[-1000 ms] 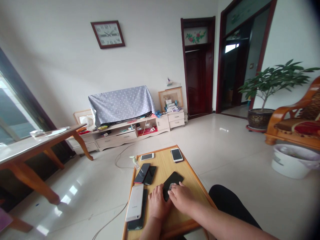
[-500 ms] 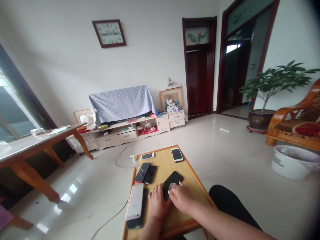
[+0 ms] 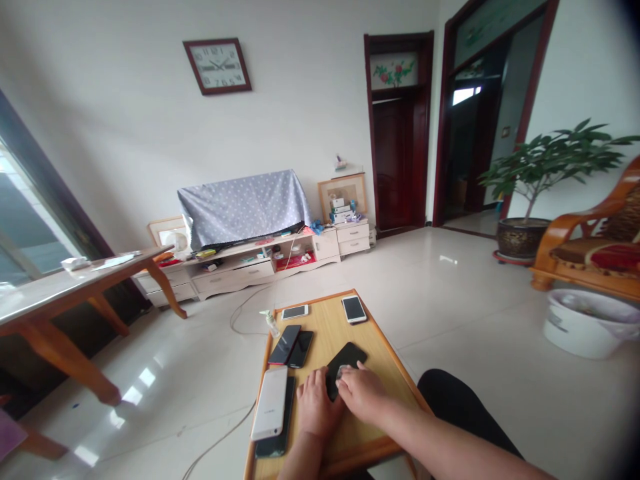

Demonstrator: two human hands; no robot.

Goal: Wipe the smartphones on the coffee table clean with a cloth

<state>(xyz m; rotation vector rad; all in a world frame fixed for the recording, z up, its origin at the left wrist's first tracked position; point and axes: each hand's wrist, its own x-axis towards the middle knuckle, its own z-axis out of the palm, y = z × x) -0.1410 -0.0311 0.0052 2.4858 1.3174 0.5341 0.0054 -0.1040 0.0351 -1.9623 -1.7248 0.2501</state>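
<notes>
A black phone [image 3: 353, 355] lies at a slant on the small wooden table [image 3: 325, 319] in front of me. My left hand [image 3: 316, 402] grips its near left edge, fingers curled against it. On the phone's surface my right hand [image 3: 364, 395] presses a small whitish wad [image 3: 342, 371], mostly hidden under the bent fingers. Left of my hands, a white phone [image 3: 271, 404] lies partly over a dark phone [image 3: 278, 443]. Beyond them, a dark phone with a red edge [image 3: 285, 345] overlaps another black phone [image 3: 303, 349].
A clear pump bottle [image 3: 272, 324] stands at the table's left edge. Two white phones, one at far left [image 3: 295, 312] and one at far right [image 3: 354, 310], lie near the back. A cable [image 3: 225, 428] runs along the floor; a white bucket [image 3: 575, 327] stands right.
</notes>
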